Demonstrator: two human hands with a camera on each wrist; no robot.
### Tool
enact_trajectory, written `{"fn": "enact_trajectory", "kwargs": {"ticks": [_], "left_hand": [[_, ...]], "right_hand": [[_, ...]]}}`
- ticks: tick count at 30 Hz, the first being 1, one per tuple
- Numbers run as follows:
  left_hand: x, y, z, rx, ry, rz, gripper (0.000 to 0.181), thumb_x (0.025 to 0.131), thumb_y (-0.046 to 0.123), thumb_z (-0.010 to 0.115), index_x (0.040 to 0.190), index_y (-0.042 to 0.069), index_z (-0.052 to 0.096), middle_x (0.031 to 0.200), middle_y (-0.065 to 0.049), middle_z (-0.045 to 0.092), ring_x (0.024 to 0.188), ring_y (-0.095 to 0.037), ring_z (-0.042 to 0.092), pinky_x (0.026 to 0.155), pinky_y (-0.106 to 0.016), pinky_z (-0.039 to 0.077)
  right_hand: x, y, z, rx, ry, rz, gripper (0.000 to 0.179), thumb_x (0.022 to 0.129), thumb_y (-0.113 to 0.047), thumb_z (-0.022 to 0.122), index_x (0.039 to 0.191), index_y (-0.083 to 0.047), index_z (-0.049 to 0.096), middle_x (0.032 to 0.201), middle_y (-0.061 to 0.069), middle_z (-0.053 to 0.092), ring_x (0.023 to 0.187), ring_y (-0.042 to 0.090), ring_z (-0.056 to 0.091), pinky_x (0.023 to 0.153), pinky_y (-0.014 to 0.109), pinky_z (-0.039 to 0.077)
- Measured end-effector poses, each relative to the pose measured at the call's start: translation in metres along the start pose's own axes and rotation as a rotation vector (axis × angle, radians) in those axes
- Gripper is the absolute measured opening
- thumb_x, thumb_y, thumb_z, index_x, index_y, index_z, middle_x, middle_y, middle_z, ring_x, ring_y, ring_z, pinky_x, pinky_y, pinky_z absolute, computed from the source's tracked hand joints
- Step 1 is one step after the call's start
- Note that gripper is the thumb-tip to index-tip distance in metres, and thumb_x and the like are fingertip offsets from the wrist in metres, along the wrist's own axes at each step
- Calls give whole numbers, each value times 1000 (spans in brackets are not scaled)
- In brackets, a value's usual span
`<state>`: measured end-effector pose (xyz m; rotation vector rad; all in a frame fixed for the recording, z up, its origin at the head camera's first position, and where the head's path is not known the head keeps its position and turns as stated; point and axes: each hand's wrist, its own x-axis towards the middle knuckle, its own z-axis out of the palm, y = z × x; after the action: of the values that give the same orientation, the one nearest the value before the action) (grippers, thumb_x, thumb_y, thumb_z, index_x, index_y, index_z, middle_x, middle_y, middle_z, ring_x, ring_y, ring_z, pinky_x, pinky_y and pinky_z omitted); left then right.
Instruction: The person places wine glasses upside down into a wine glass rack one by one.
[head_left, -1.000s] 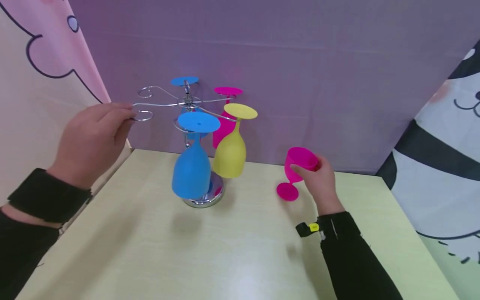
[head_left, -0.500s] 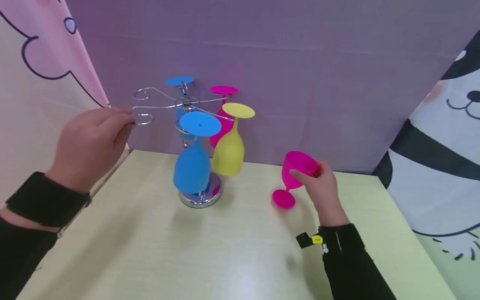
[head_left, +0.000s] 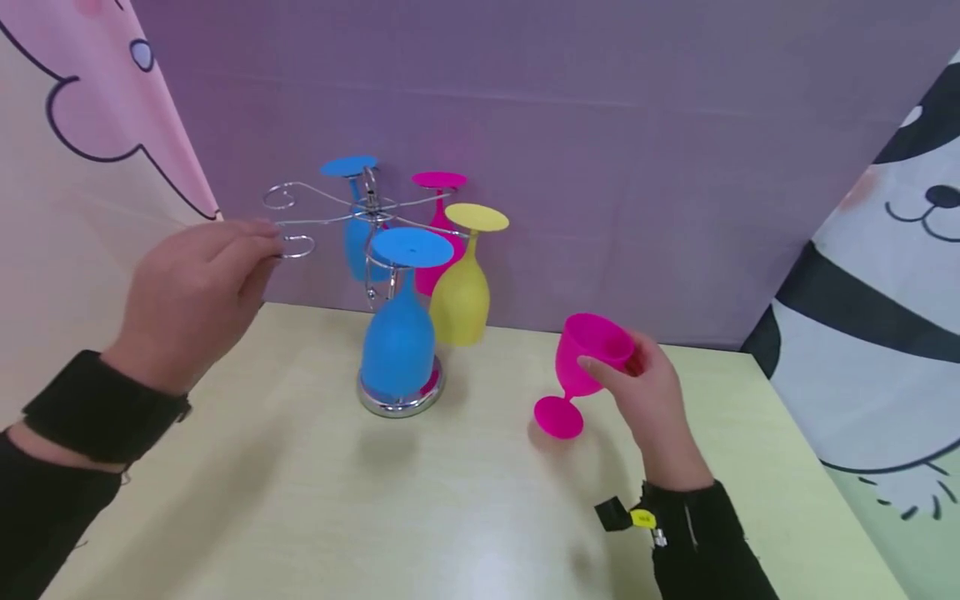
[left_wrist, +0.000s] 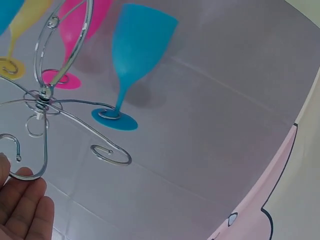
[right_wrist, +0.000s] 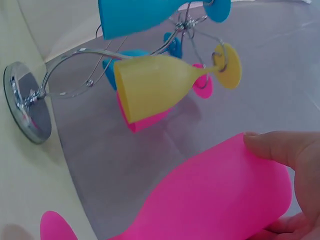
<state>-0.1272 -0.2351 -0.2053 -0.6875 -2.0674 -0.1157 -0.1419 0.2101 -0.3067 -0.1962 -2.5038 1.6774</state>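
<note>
My left hand [head_left: 198,292] pinches the curled end of one wire arm on a chrome stemware rack [head_left: 372,200]. In the left wrist view that hooked wire [left_wrist: 46,145] runs down to my fingertips. Upside down on the rack hang a blue wine glass [head_left: 397,354] in front, a yellow one [head_left: 461,300], a pink one [head_left: 427,279] and another blue one [head_left: 354,237] at the back. My right hand [head_left: 656,404] grips a pink wine glass [head_left: 572,367] around its bowl, mouth up and tilted, its foot low over the table. The right wrist view shows my thumb at the rim.
The rack's round chrome base [head_left: 401,406] stands on a pale wooden table [head_left: 450,517]. Close behind rises a purple-grey backdrop [head_left: 637,167]. Another wire arm [left_wrist: 112,157] with a bare curl sits beside the back blue glass. A panda-print cloth [head_left: 885,333] hangs at the right.
The rack has turned a little: the front blue glass shifted right, the back blue one left. My left hand moved slightly right with its wire arm. My right hand brought the pink glass lower and nearer.
</note>
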Motion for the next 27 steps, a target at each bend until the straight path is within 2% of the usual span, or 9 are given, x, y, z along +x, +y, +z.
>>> {"fn": "enact_trajectory", "kwargs": {"ticks": [7, 18, 23, 27], "left_hand": [[2, 5, 3, -16, -9, 7, 29, 78, -1, 78, 106, -2, 70, 106, -20, 70, 98, -38, 66, 83, -56, 55], [5, 16, 2, -32, -10, 25, 27, 79, -1, 76, 106, -3, 70, 110, -20, 69, 104, -37, 65, 84, -55, 55], [5, 21, 3, -36, -24, 26, 31, 77, 0, 78, 106, -3, 70, 111, -20, 69, 104, -38, 65, 84, -54, 55], [6, 25, 6, -45, -2, 28, 30, 76, -1, 79, 105, -4, 70, 110, -21, 70, 103, -38, 65, 84, -54, 55]], "right_hand": [[-21, -10, 1, 39, -11, -28, 86, 73, -55, 79, 145, -23, 44, 134, -1, 51, 120, 21, 50, 87, 24, 54], [-42, -35, 11, 87, -70, -57, 82, 72, -52, 80, 142, -25, 46, 133, -5, 53, 121, 19, 51, 87, 29, 55], [-48, -38, 18, 118, -100, -89, 78, 74, -46, 82, 140, -24, 48, 131, -5, 54, 120, 18, 52, 86, 30, 56], [-51, -38, 21, 129, -110, -135, 76, 75, -41, 83, 140, -22, 48, 131, -4, 55, 120, 18, 52, 85, 30, 56]]}}
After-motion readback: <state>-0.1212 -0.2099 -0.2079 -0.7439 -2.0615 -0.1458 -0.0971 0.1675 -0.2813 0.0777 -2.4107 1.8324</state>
